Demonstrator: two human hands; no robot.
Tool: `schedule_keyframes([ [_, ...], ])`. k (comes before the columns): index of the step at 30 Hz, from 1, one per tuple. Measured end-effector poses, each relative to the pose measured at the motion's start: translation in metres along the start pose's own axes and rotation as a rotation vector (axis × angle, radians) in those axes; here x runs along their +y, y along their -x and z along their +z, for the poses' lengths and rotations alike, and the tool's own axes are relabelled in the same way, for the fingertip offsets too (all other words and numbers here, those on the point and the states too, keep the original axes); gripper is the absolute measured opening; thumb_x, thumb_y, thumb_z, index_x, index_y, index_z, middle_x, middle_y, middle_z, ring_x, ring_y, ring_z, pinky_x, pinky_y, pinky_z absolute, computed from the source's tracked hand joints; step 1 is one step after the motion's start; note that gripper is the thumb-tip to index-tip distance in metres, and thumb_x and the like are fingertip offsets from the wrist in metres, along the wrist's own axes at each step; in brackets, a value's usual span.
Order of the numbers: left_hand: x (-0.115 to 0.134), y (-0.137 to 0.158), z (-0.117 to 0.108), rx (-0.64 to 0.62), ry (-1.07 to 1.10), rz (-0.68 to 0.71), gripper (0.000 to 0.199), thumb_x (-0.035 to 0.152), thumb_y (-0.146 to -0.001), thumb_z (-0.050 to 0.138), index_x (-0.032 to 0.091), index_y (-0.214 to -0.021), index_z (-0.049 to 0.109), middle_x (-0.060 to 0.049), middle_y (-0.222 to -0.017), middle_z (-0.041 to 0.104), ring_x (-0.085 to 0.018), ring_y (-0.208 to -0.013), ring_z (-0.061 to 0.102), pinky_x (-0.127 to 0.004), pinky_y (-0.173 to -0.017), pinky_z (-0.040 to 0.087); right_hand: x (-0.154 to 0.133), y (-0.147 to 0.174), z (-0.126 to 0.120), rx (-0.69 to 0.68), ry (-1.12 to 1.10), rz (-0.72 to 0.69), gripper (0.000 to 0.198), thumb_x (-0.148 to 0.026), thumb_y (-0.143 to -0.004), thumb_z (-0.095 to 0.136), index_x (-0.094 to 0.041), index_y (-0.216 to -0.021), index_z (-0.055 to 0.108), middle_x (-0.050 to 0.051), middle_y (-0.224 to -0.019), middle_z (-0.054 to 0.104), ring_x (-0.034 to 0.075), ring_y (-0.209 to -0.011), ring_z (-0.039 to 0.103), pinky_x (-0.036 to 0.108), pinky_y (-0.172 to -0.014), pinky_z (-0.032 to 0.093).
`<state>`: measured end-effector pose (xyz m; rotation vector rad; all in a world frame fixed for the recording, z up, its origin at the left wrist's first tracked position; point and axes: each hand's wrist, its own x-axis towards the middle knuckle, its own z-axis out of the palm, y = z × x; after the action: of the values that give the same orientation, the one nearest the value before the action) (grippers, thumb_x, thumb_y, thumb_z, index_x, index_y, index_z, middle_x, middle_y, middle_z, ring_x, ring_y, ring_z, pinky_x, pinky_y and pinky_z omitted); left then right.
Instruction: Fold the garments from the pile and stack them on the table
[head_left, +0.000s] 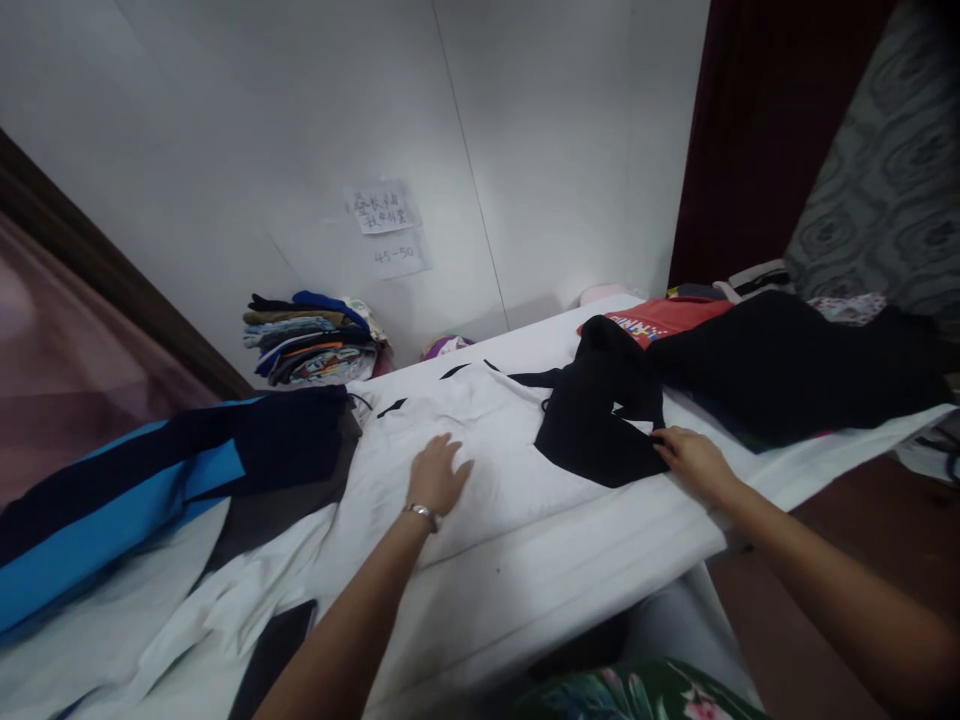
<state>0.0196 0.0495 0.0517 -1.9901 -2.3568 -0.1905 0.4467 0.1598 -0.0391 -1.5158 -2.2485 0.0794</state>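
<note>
A white garment with a large black section lies spread on the white-covered table in front of me. Its white part reaches to the left, and small black marks or trims show along its far side. My left hand, with a metal bracelet at the wrist, rests palm down on the white fabric, fingers extended and slightly apart. At the black section's right edge, my right hand pinches the cloth between thumb and fingers. Whether the black section is a hood or a sleeve, I cannot tell.
A stack of folded clothes stands by the wall at back left. Blue and navy clothing lies on the left. On the right are a red garment and a dark pile. Handwritten paper notes hang on the wall.
</note>
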Motion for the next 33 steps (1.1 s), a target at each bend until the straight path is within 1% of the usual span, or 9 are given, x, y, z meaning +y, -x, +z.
schedule_keyframes([
  [4, 0.081, -0.041, -0.001, 0.072, 0.226, 0.24, 0.038, 0.037, -0.088, 0.054, 0.022, -0.123, 0.061, -0.009, -0.141, 0.051, -0.024, -0.134, 0.041, -0.041, -0.112, 0.03, -0.002, 0.003, 0.002, 0.004, -0.009, 0.014, 0.036, -0.033, -0.09, 0.039, -0.019, -0.107, 0.067, 0.01, -0.099, 0.069, 0.026, -0.091, 0.062, 0.038, -0.08, 0.047],
  [8, 0.154, -0.084, 0.003, 0.093, 0.372, 0.349, 0.038, 0.035, -0.088, 0.055, 0.019, -0.122, 0.062, -0.012, -0.139, 0.052, -0.025, -0.131, 0.044, -0.041, -0.11, 0.032, -0.002, 0.005, 0.002, 0.015, -0.07, 0.039, 0.035, -0.033, -0.091, 0.04, -0.02, -0.108, 0.067, 0.009, -0.102, 0.069, 0.025, -0.094, 0.062, 0.037, -0.082, 0.046],
  [13, 0.226, -0.126, 0.008, 0.149, 0.3, 0.419, 0.046, 0.041, -0.088, 0.052, 0.018, -0.127, 0.056, -0.012, -0.144, 0.047, -0.027, -0.132, 0.039, -0.045, -0.109, 0.03, -0.004, 0.004, 0.001, 0.02, -0.117, 0.06, 0.032, -0.032, -0.09, 0.044, -0.021, -0.108, 0.068, 0.008, -0.1, 0.068, 0.023, -0.093, 0.062, 0.035, -0.082, 0.045],
  [17, 0.263, -0.144, 0.013, 0.179, 0.142, 0.448, 0.054, 0.043, -0.087, 0.053, 0.021, -0.136, 0.047, -0.01, -0.151, 0.037, -0.027, -0.137, 0.03, -0.049, -0.112, 0.022, -0.005, 0.003, 0.001, 0.003, -0.115, 0.072, 0.032, -0.031, -0.091, 0.044, -0.02, -0.108, 0.068, 0.008, -0.098, 0.068, 0.023, -0.092, 0.06, 0.034, -0.082, 0.043],
  [21, 0.281, -0.156, 0.021, 0.19, 0.039, 0.474, 0.061, 0.031, -0.082, 0.06, 0.019, -0.139, 0.041, -0.013, -0.148, 0.04, -0.028, -0.133, 0.036, -0.05, -0.112, 0.019, -0.006, 0.002, 0.0, -0.006, -0.124, 0.067, 0.031, -0.031, -0.091, 0.044, -0.02, -0.108, 0.067, 0.008, -0.098, 0.068, 0.023, -0.093, 0.06, 0.034, -0.084, 0.043],
  [24, 0.285, -0.165, 0.021, 0.123, 0.043, 0.423, 0.042, 0.016, -0.083, 0.052, 0.016, -0.125, 0.053, -0.014, -0.119, 0.063, -0.025, -0.113, 0.055, -0.045, -0.106, 0.026, -0.007, 0.002, -0.002, -0.004, -0.147, 0.076, 0.03, -0.03, -0.091, 0.045, -0.021, -0.107, 0.067, 0.008, -0.1, 0.068, 0.023, -0.095, 0.059, 0.033, -0.085, 0.043],
  [28, 0.273, -0.175, 0.004, 0.119, 0.081, 0.344, 0.023, 0.013, -0.086, 0.044, 0.017, -0.1, 0.062, -0.011, -0.1, 0.068, -0.022, -0.098, 0.062, -0.039, -0.092, 0.038, -0.009, 0.002, -0.005, -0.005, -0.167, 0.091, 0.03, -0.031, -0.09, 0.045, -0.02, -0.107, 0.068, 0.008, -0.1, 0.068, 0.023, -0.095, 0.06, 0.034, -0.085, 0.043],
  [30, 0.258, -0.181, -0.014, 0.193, 0.224, 0.254, 0.016, 0.02, -0.087, 0.047, 0.02, -0.095, 0.062, -0.009, -0.097, 0.068, -0.022, -0.095, 0.062, -0.036, -0.086, 0.041, -0.01, 0.003, -0.007, -0.001, -0.171, 0.091, 0.031, -0.032, -0.091, 0.044, -0.019, -0.107, 0.068, 0.008, -0.1, 0.069, 0.023, -0.095, 0.06, 0.034, -0.085, 0.043],
  [33, 0.222, -0.189, -0.044, 0.407, 0.633, 0.072, 0.006, 0.024, -0.082, 0.056, 0.021, -0.083, 0.061, -0.004, -0.085, 0.067, -0.02, -0.087, 0.061, -0.032, -0.081, 0.043, -0.012, 0.004, -0.01, 0.017, -0.188, 0.082, 0.035, -0.039, -0.093, 0.042, -0.019, -0.105, 0.069, 0.009, -0.101, 0.069, 0.023, -0.094, 0.061, 0.034, -0.085, 0.044],
])
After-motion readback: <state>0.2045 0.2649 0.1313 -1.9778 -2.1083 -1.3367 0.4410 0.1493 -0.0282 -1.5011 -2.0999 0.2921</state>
